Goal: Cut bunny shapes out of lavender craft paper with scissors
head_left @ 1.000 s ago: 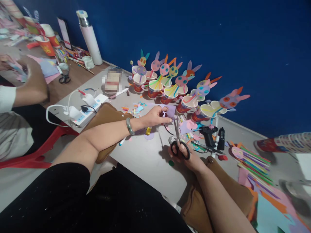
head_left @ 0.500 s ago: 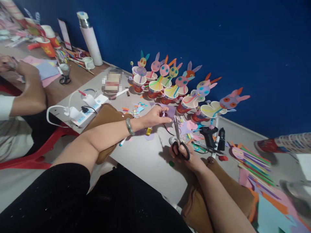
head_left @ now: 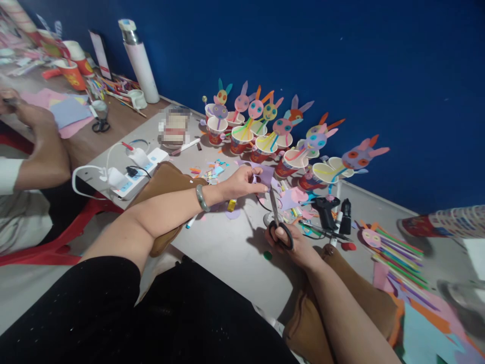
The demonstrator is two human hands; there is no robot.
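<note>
My left hand, with a bangle at its wrist, pinches a piece of purple paper between thumb and fingers. My right hand has its fingers in the black handles of a pair of scissors. The blades point up and away from me, with their tips by the lower edge of the purple paper and close to my left thumb. From this angle I cannot tell if the blades touch the paper. Pink and lilac paper scraps lie just beyond the scissors.
Along the blue wall stand several paper cups with paper rabbit heads. A black glue gun lies right of my hands, near coloured sticks. At left are a power strip, a white flask and a co-worker's arm.
The scissors have tilted slightly left and their blades look closer together. My left hand keeps its hold on the purple paper. The co-worker's hands have shifted a little left.
</note>
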